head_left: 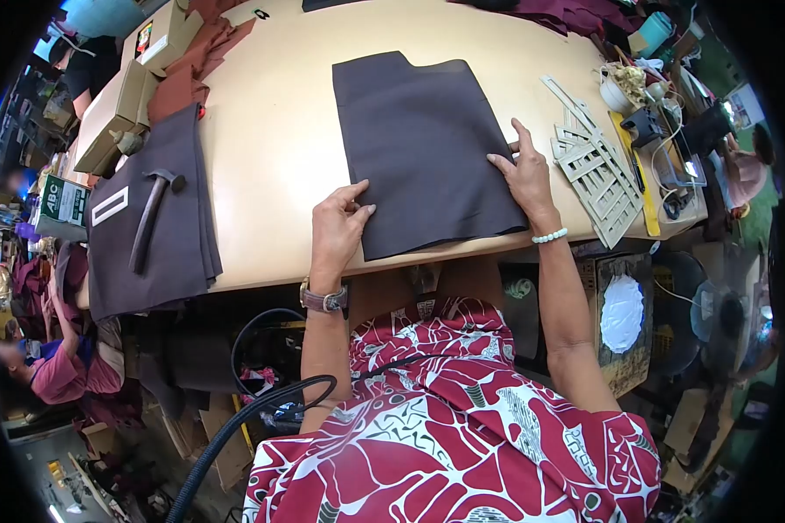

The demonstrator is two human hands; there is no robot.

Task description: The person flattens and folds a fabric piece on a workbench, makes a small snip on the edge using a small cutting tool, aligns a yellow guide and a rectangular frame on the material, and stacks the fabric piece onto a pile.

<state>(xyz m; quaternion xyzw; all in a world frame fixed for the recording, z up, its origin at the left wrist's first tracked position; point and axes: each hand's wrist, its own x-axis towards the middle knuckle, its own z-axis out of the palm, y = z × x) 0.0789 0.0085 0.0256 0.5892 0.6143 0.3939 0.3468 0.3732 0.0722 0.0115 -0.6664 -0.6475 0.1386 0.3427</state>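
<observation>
A dark brown sheet (pixel 423 157) of leather-like material, with a notch cut in its far edge, lies on the pale table before me. At its left edge, my left hand (pixel 336 228) is closed, with curled fingers and thumb on the border. My right hand (pixel 528 179) is open beside the right edge; its thumb touches the sheet and its forefinger stretches away from me. Whether any fingers are under the sheet is hidden. To the left, a hammer (pixel 148 218) and a pale slotted template (pixel 110 205) rest on stacked dark sheets (pixel 183 200).
Pale slatted templates (pixel 597 179) and a yellow ruler (pixel 641 183) lie at the right. Cardboard boxes (pixel 113 113) and rust-brown pieces (pixel 179 96) sit at the left. A black cable (pixel 227 431) loops near my waist. A person in pink (pixel 65 375) is at the far left.
</observation>
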